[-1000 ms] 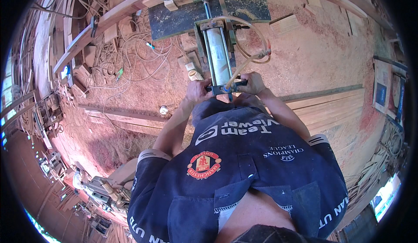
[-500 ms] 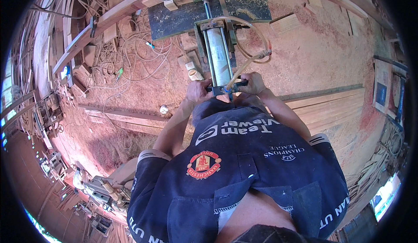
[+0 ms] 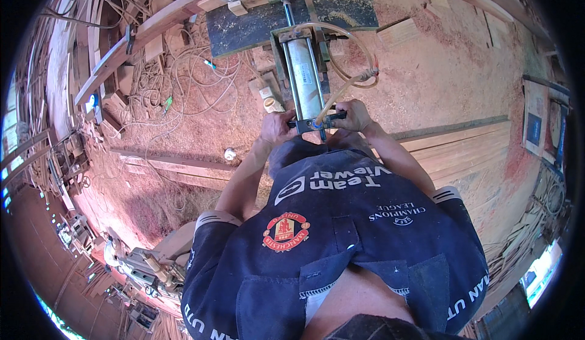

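Note:
A silver pneumatic cylinder (image 3: 304,78) lies lengthwise ahead of my body, with a black end block (image 3: 309,125) nearest me. My left hand (image 3: 278,127) is closed around the black handle on the block's left side. On the opposite side, my right hand (image 3: 353,116) wraps round the matching black handle (image 3: 336,115). A yellowish air hose (image 3: 335,99) loops from the block to the cylinder's right. The bright piston rod (image 3: 288,12) reaches the wooden pieces at the far end, above a dark board (image 3: 244,28) strewn with sawdust.
A tangle of hoses (image 3: 173,84) covers the floor at left. Long timber planks (image 3: 457,148) lie to the right, and another beam (image 3: 177,168) to the left. A small white-topped container (image 3: 272,104) stands beside the cylinder. Stacked wood (image 3: 100,29) fills the far left.

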Demonstrator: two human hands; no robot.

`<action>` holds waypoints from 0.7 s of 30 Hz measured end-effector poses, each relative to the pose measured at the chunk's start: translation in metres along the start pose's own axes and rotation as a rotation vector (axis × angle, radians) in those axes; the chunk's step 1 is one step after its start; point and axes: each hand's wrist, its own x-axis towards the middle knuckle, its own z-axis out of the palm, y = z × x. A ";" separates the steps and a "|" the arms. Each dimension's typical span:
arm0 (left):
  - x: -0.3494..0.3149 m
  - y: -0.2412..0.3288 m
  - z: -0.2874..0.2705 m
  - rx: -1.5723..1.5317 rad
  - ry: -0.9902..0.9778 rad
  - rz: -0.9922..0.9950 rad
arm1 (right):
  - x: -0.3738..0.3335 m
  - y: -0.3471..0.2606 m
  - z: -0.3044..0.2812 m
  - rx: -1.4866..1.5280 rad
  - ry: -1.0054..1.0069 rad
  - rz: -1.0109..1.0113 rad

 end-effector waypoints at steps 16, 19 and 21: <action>0.001 -0.008 -0.001 0.058 -0.070 0.026 | 0.000 0.000 -0.001 0.012 -0.003 0.028; 0.001 -0.006 -0.004 0.056 -0.067 0.018 | 0.000 0.001 0.000 0.006 0.020 0.012; 0.000 -0.006 -0.004 0.048 -0.081 0.005 | 0.002 0.002 0.002 -0.047 0.031 -0.007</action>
